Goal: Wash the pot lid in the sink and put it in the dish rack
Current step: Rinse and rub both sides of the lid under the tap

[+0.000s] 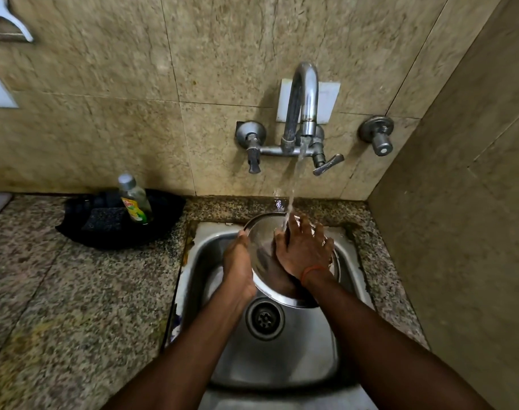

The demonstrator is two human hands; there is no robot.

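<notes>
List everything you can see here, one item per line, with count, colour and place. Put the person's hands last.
pot lid: one, steel, held tilted over the sink under the water
sink: one, steel, set in the counter
drain: one, dark metal, sink bottom
tap: one, chrome, on the wall, running
wall valve: one, grey metal, right of the tap
soap bottle: one, clear with yellow label, in the black tray
black tray: one, on the counter left of the sink
sponge: one, dark, in the tray
counter: one, speckled granite
left hand: grips the lid's left edge
right hand: flat on the lid, orange thread at the wrist
</notes>
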